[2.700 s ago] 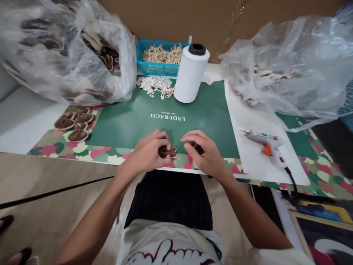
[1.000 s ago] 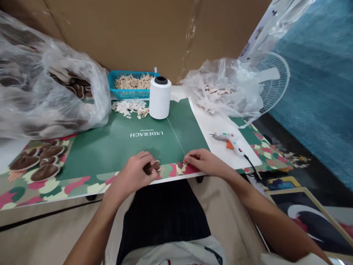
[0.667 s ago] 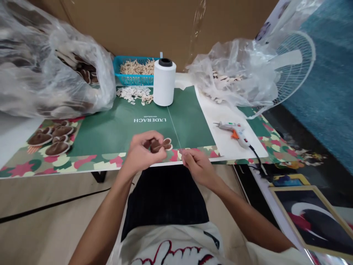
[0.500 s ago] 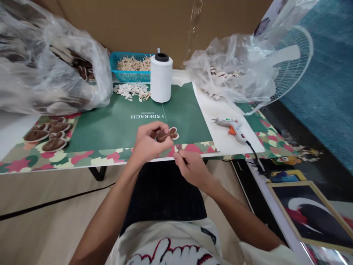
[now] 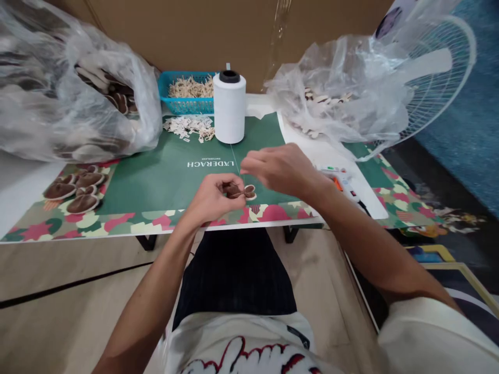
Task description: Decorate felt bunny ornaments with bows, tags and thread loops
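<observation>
Pinched in my left hand point(image 5: 213, 200) is a brown piece with white edging point(image 5: 249, 192), its two small rounded lobes pointing right over the green sheet. My right hand point(image 5: 273, 167) is raised just above and to the right of it, fingers closed together; a thin thread point(image 5: 235, 156) runs from the spool toward the hands, and what the right fingertips hold is too small to make out. The white thread spool point(image 5: 229, 109) stands upright behind the hands. Several similar brown pieces point(image 5: 82, 201) lie in a group at the table's left.
A blue basket point(image 5: 187, 106) of pale sticks stands at the back, white tags point(image 5: 189, 126) before it. Plastic bags stand left point(image 5: 144, 104) and right point(image 5: 374, 88), beside a fan point(image 5: 463, 78). The glue gun point(image 5: 349, 187) lies right, partly behind my right forearm.
My right hand has moved up and away from the table's front edge, now above the brown piece. My left hand still holds the piece. The view has shifted slightly.
</observation>
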Available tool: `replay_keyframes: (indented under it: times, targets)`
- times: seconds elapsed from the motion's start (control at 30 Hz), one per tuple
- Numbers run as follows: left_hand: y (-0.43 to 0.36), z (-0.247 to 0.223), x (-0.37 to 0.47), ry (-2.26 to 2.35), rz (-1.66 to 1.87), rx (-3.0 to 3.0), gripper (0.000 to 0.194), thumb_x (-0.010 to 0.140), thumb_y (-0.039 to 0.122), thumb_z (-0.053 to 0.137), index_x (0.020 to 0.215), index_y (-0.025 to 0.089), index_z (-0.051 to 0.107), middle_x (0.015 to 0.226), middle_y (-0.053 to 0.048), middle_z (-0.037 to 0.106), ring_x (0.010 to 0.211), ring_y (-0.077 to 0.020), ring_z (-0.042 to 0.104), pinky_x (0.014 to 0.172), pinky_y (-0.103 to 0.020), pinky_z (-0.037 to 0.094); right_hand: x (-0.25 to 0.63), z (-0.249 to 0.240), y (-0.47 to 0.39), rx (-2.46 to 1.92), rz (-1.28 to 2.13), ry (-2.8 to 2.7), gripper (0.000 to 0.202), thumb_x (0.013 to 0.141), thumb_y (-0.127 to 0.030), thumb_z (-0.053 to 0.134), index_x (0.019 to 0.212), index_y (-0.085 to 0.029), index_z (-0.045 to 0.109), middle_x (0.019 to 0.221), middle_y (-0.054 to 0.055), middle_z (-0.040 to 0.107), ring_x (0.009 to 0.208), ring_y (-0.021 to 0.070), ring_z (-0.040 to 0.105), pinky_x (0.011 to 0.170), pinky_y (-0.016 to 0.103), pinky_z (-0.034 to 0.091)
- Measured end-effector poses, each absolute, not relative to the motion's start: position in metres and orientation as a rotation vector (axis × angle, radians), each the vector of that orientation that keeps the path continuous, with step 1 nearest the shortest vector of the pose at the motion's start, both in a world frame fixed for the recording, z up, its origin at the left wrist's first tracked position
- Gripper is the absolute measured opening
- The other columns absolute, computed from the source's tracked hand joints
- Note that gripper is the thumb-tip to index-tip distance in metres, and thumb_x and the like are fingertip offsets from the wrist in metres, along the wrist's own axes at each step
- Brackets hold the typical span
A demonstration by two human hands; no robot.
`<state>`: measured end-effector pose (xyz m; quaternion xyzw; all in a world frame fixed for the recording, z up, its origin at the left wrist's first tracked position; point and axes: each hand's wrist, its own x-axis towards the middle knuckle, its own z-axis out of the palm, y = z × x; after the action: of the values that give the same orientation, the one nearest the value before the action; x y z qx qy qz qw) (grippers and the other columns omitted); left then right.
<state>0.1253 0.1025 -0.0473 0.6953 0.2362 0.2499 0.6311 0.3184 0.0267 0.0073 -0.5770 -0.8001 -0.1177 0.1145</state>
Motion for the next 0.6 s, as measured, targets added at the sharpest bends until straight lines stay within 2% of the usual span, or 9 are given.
replay_keyframes:
  times: [0.17, 0.27, 0.4, 0.5, 0.6]
  targets:
    - [0.108, -0.048, 0.121, 0.516, 0.659, 1.434, 0.016, 0.062, 0.013, 0.079, 0.073, 0.018, 0.070, 0.070, 0.001, 0.066, 0.074, -0.0159, 0.070, 0.073, -0.027, 0.055, 0.325, -0.014, 0.059, -1.741, -0.230, -2.372, 0.030, 0.108, -0.032, 0.043, 0.096, -0.019, 0.068, 0.090, 0.004, 0.074, 0.071, 0.0164, 0.059, 0.058, 0.032, 0.017]
    - [0.109, -0.047, 0.119, 0.543, 0.763, 1.400, 0.015, 0.061, 0.015, 0.081, 0.072, 0.018, 0.071, 0.072, 0.000, 0.069, 0.070, -0.0135, 0.067, 0.068, -0.025, 0.055, 0.312, -0.041, 0.046, -1.775, -0.033, -2.257, 0.025, 0.106, -0.026, 0.045, 0.099, -0.018, 0.068, 0.096, 0.006, 0.076, 0.074, 0.0173, 0.062, 0.059, 0.031, 0.022]
    - [0.107, -0.047, 0.122, 0.626, 0.908, 1.393, 0.014, 0.063, 0.017, 0.080, 0.073, 0.019, 0.070, 0.073, 0.000, 0.069, 0.073, -0.0152, 0.069, 0.068, -0.026, 0.056, 0.285, -0.064, 0.001, -1.853, 0.099, -2.088, 0.029, 0.108, -0.027, 0.041, 0.092, -0.017, 0.064, 0.086, 0.005, 0.074, 0.065, 0.0165, 0.059, 0.058, 0.031, 0.023]
    - [0.105, -0.049, 0.127, 0.674, 0.896, 1.455, 0.012, 0.065, 0.016, 0.079, 0.074, 0.019, 0.070, 0.073, 0.000, 0.070, 0.076, -0.0175, 0.072, 0.072, -0.028, 0.057, 0.272, -0.055, -0.030, -1.742, 0.132, -2.118, 0.031, 0.110, -0.029, 0.040, 0.089, -0.019, 0.061, 0.081, 0.001, 0.072, 0.062, 0.0141, 0.057, 0.056, 0.030, 0.023]
    - [0.105, -0.053, 0.131, 0.667, 0.808, 1.524, 0.011, 0.066, 0.014, 0.078, 0.074, 0.018, 0.071, 0.073, -0.001, 0.071, 0.073, -0.0164, 0.071, 0.070, -0.027, 0.056, 0.276, -0.029, -0.034, -1.540, -0.004, -2.270, 0.032, 0.111, -0.029, 0.040, 0.089, -0.019, 0.061, 0.080, 0.000, 0.070, 0.065, 0.0131, 0.058, 0.056, 0.030, 0.022]
